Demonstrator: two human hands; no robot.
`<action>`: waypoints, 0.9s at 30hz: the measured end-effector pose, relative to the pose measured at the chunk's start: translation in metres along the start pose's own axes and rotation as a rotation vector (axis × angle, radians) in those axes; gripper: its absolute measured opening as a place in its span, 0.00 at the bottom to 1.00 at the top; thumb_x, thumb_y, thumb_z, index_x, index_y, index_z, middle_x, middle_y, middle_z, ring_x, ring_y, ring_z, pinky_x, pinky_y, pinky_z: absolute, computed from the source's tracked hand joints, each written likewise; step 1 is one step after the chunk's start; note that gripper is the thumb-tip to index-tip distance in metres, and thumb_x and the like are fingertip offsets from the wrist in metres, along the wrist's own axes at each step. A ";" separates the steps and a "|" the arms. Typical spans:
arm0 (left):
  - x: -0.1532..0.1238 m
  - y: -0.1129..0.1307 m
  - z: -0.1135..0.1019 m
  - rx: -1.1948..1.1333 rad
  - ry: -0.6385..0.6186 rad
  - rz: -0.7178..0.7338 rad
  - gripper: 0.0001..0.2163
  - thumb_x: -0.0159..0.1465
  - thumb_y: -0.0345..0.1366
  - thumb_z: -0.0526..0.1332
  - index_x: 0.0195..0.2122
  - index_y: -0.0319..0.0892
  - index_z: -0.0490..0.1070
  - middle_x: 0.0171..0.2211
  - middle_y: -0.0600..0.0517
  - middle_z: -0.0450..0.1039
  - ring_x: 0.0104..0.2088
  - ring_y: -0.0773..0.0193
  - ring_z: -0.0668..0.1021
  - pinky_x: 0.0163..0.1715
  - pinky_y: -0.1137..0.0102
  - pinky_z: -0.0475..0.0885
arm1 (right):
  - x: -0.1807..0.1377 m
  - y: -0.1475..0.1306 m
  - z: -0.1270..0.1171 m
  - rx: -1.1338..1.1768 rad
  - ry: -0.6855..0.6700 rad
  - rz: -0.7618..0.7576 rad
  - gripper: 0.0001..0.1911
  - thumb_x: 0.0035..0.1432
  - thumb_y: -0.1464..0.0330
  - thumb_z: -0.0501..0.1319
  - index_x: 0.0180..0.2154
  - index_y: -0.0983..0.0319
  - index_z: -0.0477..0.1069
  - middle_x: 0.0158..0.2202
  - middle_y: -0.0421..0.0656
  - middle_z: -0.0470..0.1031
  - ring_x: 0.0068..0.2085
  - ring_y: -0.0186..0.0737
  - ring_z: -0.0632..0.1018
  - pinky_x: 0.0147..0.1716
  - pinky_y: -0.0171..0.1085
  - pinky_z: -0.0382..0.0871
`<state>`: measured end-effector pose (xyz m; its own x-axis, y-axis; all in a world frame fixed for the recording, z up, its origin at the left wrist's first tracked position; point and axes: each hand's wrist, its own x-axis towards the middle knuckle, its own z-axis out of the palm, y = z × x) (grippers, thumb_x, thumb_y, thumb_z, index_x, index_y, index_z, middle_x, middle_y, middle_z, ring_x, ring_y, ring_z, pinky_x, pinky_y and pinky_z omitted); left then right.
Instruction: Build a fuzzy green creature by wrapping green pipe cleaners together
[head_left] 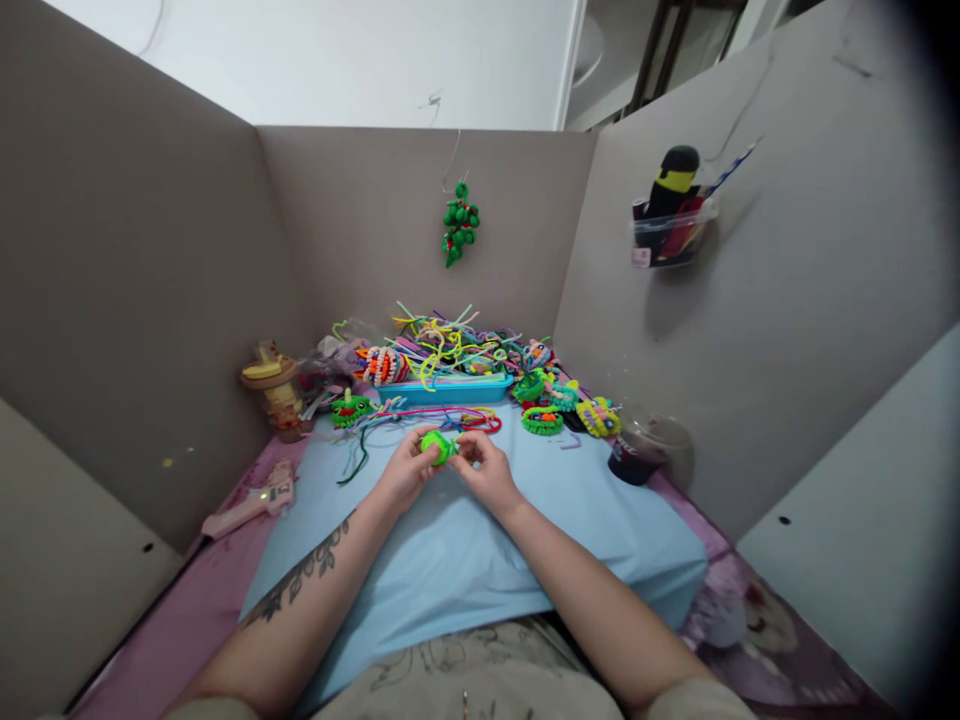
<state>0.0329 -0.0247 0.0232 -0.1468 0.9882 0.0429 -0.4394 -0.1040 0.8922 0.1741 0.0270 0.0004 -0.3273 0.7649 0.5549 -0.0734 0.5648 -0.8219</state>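
Between my two hands is a small, bright green fuzzy piece [437, 448], rounded and apparently made of pipe cleaner. My left hand [409, 468] is closed around its left side. The fingers of my right hand [484, 470] pinch at its right end, where a thin green strand shows. Just beyond my hands lie loose pipe cleaners [450, 415], pink, red, blue and dark green. Finished-looking fuzzy figures stand around: a green one [349, 408] at left, and a green and orange one [541, 420] beside a yellow one [598, 416] at right.
A blue tray [442, 393] heaped with coloured pipe cleaners stands at the back. A pink glue gun [255, 502] and a lidded cup [276, 392] are on the left, a dark cup [637, 455] on the right. Grey panels enclose the blue-covered table [480, 540]; a pen holder [671, 235] hangs right.
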 end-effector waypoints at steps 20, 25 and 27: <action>-0.001 -0.006 -0.005 0.226 -0.066 0.078 0.21 0.51 0.40 0.68 0.44 0.42 0.65 0.33 0.53 0.68 0.31 0.68 0.72 0.29 0.74 0.68 | 0.002 -0.002 -0.003 -0.078 -0.017 0.016 0.06 0.51 0.69 0.59 0.32 0.61 0.74 0.28 0.41 0.76 0.28 0.35 0.74 0.29 0.34 0.68; -0.004 -0.003 -0.002 0.273 -0.082 0.087 0.21 0.51 0.40 0.67 0.45 0.42 0.66 0.32 0.53 0.67 0.30 0.68 0.71 0.28 0.74 0.67 | 0.004 -0.003 -0.006 -0.141 -0.088 0.014 0.05 0.50 0.69 0.58 0.27 0.61 0.73 0.24 0.38 0.73 0.27 0.35 0.72 0.28 0.32 0.66; -0.004 -0.003 -0.001 0.276 -0.088 0.084 0.21 0.52 0.40 0.67 0.45 0.42 0.66 0.31 0.54 0.67 0.29 0.68 0.70 0.28 0.74 0.67 | 0.004 -0.002 -0.007 -0.140 -0.099 0.019 0.05 0.50 0.69 0.58 0.26 0.61 0.72 0.24 0.38 0.72 0.27 0.35 0.72 0.28 0.32 0.66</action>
<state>0.0336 -0.0284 0.0200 -0.0895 0.9846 0.1500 -0.1696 -0.1634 0.9719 0.1795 0.0310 0.0057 -0.4188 0.7458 0.5181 0.0634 0.5931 -0.8026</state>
